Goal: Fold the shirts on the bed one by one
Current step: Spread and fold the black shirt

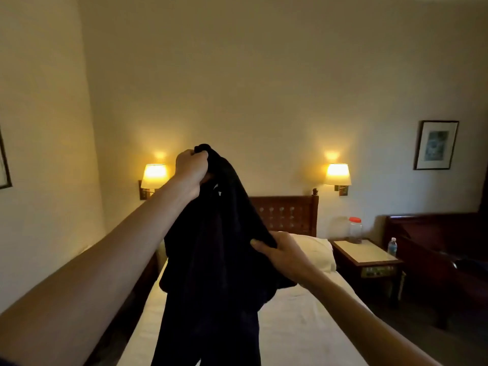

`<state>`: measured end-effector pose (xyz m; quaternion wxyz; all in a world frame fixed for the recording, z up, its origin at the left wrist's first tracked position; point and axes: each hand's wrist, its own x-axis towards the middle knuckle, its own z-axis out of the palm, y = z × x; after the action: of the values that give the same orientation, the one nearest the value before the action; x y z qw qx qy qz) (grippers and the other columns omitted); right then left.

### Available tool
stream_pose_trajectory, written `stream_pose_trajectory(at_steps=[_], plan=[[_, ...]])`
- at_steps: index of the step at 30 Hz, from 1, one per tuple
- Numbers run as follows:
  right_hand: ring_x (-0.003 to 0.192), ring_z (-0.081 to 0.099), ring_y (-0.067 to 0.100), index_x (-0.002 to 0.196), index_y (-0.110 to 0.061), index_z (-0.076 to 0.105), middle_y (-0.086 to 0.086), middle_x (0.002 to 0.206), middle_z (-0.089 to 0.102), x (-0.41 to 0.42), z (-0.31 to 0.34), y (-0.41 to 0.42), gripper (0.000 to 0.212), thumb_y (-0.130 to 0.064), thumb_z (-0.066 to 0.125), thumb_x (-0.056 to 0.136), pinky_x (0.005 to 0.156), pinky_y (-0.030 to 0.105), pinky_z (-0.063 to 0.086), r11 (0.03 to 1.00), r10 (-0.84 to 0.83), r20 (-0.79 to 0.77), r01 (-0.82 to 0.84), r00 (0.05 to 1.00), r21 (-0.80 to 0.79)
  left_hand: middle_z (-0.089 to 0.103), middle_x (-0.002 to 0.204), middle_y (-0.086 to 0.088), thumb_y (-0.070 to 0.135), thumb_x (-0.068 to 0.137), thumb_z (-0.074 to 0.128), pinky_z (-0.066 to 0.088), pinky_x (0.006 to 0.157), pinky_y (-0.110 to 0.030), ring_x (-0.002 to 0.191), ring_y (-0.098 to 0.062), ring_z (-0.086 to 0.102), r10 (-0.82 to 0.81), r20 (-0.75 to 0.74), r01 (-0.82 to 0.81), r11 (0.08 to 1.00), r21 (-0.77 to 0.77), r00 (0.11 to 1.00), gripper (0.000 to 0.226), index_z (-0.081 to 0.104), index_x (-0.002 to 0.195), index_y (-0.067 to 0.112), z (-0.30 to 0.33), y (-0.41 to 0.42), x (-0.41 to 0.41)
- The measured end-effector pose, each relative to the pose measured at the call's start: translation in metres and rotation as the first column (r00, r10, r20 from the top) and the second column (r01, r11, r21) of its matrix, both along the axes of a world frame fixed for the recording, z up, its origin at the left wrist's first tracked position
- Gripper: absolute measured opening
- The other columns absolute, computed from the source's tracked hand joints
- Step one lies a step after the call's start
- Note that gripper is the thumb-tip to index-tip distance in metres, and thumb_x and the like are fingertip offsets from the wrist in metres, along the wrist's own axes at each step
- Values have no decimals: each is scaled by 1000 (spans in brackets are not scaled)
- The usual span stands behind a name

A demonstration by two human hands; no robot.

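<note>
Shirt: the black shirt (216, 249) is soft, limp cloth, bunched at the top and hanging in deep folds, held up in the air above the bed (303, 320).
Bed: smooth white sheet, a plump white pillow (314, 249) at the head, and a carved dark wooden headboard (287, 215).
Left hand: the left hand (191, 171) is raised high on an outstretched arm, its grip fisted round the shirt's topmost bunch.
Right hand: the right hand (280, 250) sits lower, its grip pinching a fold of the cloth between thumb and curled fingers.
Bench: a square bedside bench (367, 256) with a pale top carries a clear jar (355, 229) with a red lid.
</note>
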<state>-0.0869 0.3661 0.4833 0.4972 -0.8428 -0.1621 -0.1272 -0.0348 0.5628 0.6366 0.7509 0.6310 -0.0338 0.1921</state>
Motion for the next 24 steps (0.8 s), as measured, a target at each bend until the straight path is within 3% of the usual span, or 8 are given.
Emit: stream_pose_trajectory(at_steps=[2, 5, 8, 11, 15, 18, 20, 24], plan=[[84, 70, 29, 102, -8, 68, 9, 89, 74, -1, 21, -10, 19, -23, 57, 99, 78, 42, 58, 953, 11, 15, -15, 1000, 304, 66, 117, -18, 13, 96, 60, 60, 82, -43, 94, -28, 69, -76, 21, 75, 997, 24, 997, 15, 59, 111, 9, -5, 8, -8], [70, 66, 17, 99, -11, 64, 4, 77, 68, -2, 64, -21, 20, -11, 44, 103, 61, 25, 55, 686, 135, 17, -105, 991, 720, 61, 134, 1, 29, 93, 68, 56, 89, -38, 119, -17, 62, -366, 86, 324, 893, 312, 927, 45, 50, 134, 30, -36, 9, -32], [59, 65, 15, 95, -4, 56, 4, 67, 65, -6, 95, -19, 29, -18, 33, 107, 52, 24, 53, 508, 194, -76, -33, 978, 861, 50, 144, 19, 59, 74, 77, 52, 98, -34, 125, -8, 57, -647, 8, 570, 676, 467, 762, 85, 31, 145, 52, -77, -8, -63], [33, 57, 12, 74, -4, 54, 4, 42, 58, -8, 100, -12, 42, -21, 35, 107, 33, 19, 43, 439, 211, -156, 49, 965, 897, 41, 129, 40, 66, 57, 84, 49, 91, -15, 116, 8, 51, -512, 19, 398, 691, 603, 859, 105, 16, 138, 68, -109, -44, -81], [38, 60, 11, 78, -5, 55, 2, 44, 59, -9, 97, -15, 35, -21, 41, 106, 37, 21, 46, 517, 236, -203, 55, 950, 854, 66, 114, 7, 15, 80, 80, 55, 93, -36, 105, -12, 63, -254, 78, 144, 746, 650, 964, 60, 52, 132, 22, -138, -57, -68], [79, 70, 24, 110, 0, 57, 13, 88, 71, -9, 103, -31, 33, -32, 54, 101, 67, 35, 59, 581, 165, -249, 110, 954, 807, 65, 78, -23, 12, 89, 70, 44, 72, -35, 77, -36, 62, -208, -14, 173, 772, 612, 978, 26, 66, 99, -12, -143, -37, -54], [76, 71, 25, 110, -3, 57, 13, 97, 68, -10, 110, -53, 34, -35, 58, 98, 57, 32, 57, 624, 104, -263, 143, 959, 768, 58, 71, -20, 16, 94, 66, 32, 69, -33, 72, -31, 55, -171, -71, 182, 820, 543, 983, 30, 67, 93, -14, -142, -24, -52], [73, 71, 21, 104, -7, 60, 10, 85, 69, -4, 118, -97, 31, -38, 60, 95, 58, 28, 54, 864, -192, -252, 285, 948, 414, 71, 90, -11, 20, 100, 57, 44, 82, -35, 87, -24, 65, -111, -36, 116, 924, 364, 993, 16, 72, 101, 15, -122, -25, -46]])
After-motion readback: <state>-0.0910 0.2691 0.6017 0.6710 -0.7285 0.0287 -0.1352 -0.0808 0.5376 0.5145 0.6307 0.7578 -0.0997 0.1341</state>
